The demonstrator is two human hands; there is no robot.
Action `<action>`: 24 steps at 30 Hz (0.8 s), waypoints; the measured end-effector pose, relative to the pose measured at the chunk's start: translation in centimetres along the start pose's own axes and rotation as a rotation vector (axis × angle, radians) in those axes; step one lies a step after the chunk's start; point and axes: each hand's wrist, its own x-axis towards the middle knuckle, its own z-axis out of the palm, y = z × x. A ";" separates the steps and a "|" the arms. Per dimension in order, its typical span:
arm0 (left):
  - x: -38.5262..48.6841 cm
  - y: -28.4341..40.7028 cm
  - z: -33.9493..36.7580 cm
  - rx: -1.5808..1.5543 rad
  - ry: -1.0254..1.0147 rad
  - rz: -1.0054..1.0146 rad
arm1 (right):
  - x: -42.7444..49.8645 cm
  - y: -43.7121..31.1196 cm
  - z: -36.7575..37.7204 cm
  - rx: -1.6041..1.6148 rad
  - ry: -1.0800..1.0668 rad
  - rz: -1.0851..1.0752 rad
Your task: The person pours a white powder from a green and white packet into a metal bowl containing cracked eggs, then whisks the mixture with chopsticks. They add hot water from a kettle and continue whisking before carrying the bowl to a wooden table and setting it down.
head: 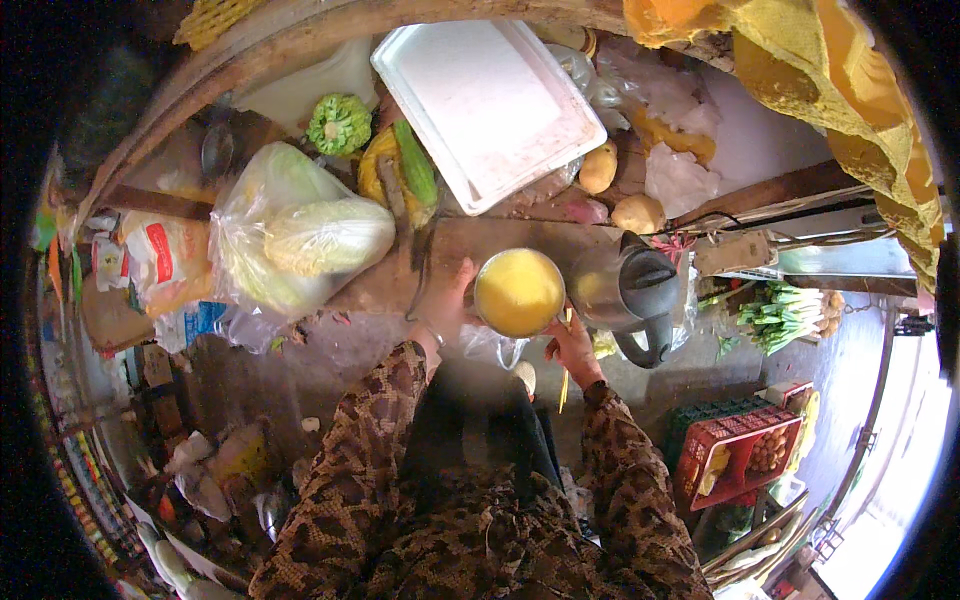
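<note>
In front of me, at the edge of a wooden table [375, 289], is a round metal bowl [519, 291] filled with something yellow. My left hand [444, 304] is at the bowl's left side, thumb up by the rim; it is partly blurred and its lower fingers are hidden. With my right hand [574, 349] I touch the bowl's lower right rim. A pair of thin yellow sticks [563, 390], apparently chopsticks, runs through that hand, pointing down. Just right of the bowl stands a metal electric kettle [600, 289] with a black lid and handle.
A white foam lid or tray [495, 105] lies behind the bowl, near potatoes [637, 214]. To the left are bagged Chinese cabbages [322, 232], a green gourd [415, 165] and a leafy green vegetable [339, 124]. A red crate [731, 454] and spring onions [780, 315] are at right.
</note>
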 end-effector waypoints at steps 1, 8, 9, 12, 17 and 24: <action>0.0 -0.1 0.0 -0.002 -0.003 0.000 | 0.1 0.1 -0.1 -0.011 0.001 -0.006; -0.8 -0.6 0.5 -0.020 -0.022 -0.004 | -0.2 0.1 -0.6 -0.061 0.012 0.056; -1.1 -0.5 0.6 -0.020 -0.016 -0.007 | -0.5 -0.2 -0.5 -0.054 0.010 0.025; -2.3 0.1 1.1 -0.025 0.015 0.003 | -1.3 -1.4 0.1 -0.040 0.010 -0.009; -5.4 1.2 1.9 -0.030 0.064 0.045 | -2.9 -4.2 1.2 -0.150 -0.016 0.001; -10.4 2.2 1.5 -0.135 0.109 0.090 | -4.9 -7.6 3.8 -0.282 -0.088 -0.061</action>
